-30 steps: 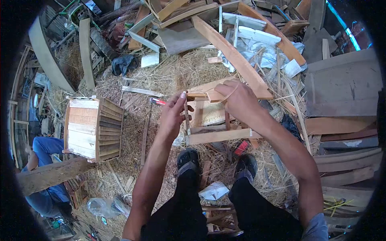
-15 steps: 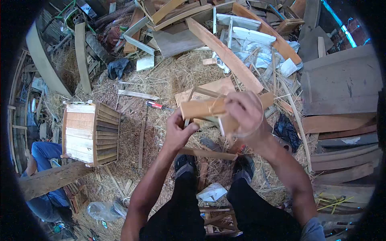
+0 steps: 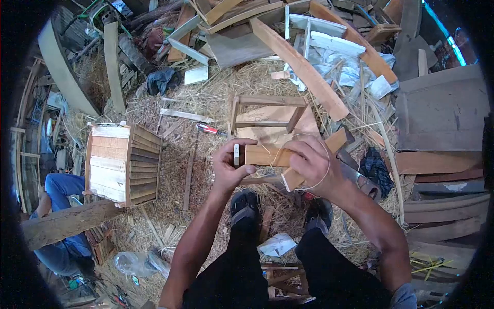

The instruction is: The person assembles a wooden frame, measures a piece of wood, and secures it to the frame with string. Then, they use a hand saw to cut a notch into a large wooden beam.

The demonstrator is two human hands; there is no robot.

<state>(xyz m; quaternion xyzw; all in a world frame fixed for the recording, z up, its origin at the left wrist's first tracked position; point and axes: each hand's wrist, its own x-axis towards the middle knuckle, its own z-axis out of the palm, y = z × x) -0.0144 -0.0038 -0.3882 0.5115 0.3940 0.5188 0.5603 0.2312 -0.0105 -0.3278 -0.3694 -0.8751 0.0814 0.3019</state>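
My left hand (image 3: pixel 226 167) curls its thumb and fingers around a narrow piece of wood (image 3: pixel 236 155), its pale edge toward me. Just right of it, a flat orange-brown wooden block (image 3: pixel 263 155) lies level in front of me. My right hand (image 3: pixel 313 164) grips this block together with a second wooden piece (image 3: pixel 292 179) that crosses it at a slant. A thin string loops around the block and over my right wrist. Behind the hands, a small wooden frame (image 3: pixel 270 100) stands on the ground near a flat board (image 3: pixel 278 114).
A slatted wooden crate (image 3: pixel 108 162) stands at left, near a co-worker's blue-clad leg (image 3: pixel 67 188) and a thick beam (image 3: pixel 72 224). A red-handled screwdriver (image 3: pixel 207 129) lies on straw. Curved planks (image 3: pixel 301 69) and stacked boards (image 3: pixel 442 206) fill the back and right.
The wooden pieces and both hands have shifted slightly right and down in view. My left thumb and fingers now show around the pale-edged piece. The right hand's blur has gone.
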